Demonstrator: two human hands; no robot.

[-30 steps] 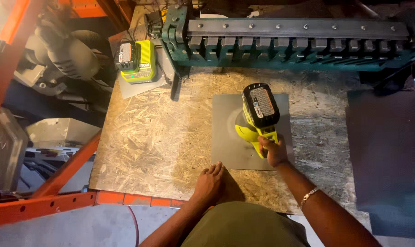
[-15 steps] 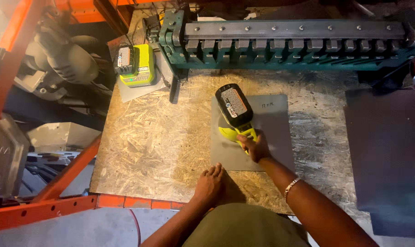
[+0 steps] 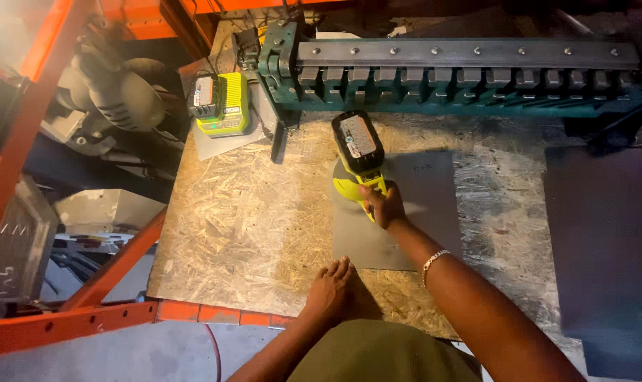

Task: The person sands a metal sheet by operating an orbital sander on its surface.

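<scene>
Sander (image 3: 360, 159) of yellow-green plastic with a black battery pack on top sits on the left part of a grey metal sheet (image 3: 413, 212), which lies flat on the chipboard bench (image 3: 243, 219) toward the back middle. The right hand (image 3: 382, 206) is closed tight around the sander's handle, fingers wrapped fully about it, a thin bracelet (image 3: 435, 259) on the wrist. The left hand (image 3: 329, 288) lies flat and empty, fingers together, palm down on the bench near the front edge, its fingertips just at the sheet's front left corner. Along the back edge of the bench runs a long green metal bending machine (image 3: 469, 78) with a row of steel blocks. At the back left corner a battery charger (image 3: 222, 105), yellow-green and black, rests on a small grey plate. Orange steel beams (image 3: 116, 262) frame the bench on the left and front.
</scene>
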